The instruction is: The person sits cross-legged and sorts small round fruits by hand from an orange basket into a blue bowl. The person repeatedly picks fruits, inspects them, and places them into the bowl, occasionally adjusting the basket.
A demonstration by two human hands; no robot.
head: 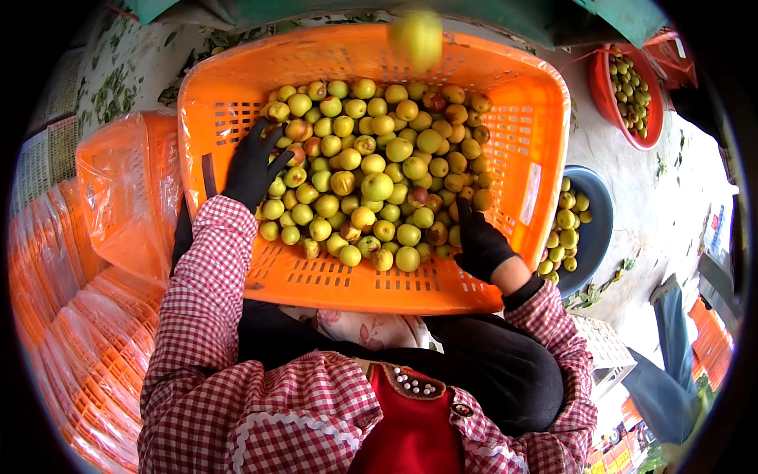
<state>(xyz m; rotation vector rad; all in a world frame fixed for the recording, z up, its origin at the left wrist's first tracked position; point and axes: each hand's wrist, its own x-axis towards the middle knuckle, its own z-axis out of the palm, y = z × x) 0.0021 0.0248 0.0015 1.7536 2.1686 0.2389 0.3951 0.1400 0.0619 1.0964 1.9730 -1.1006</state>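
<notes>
An orange plastic crate (pixel 379 296) stands before me, holding many yellow-green jujube-like fruits (pixel 376 186), some with brown or reddish patches. My left hand (pixel 249 166), in a black glove, rests on the fruits at the left side, its fingers spread. At the right end of the pile is my right hand (pixel 482 243), also black-gloved, one finger stretched toward the fruits; its palm is hidden. Over the crate's far rim a single blurred fruit (pixel 416 40) is in mid-air, apart from both hands.
Right of the crate sits a blue-grey basin (pixel 595 237) with similar fruits. A red basin (pixel 656 112) of fruits stands farther off. Stacked orange crates (pixel 106 343) in clear plastic are at left. Green cloth (pixel 331 10) hangs beyond the crate; leaves litter the floor (pixel 651 195).
</notes>
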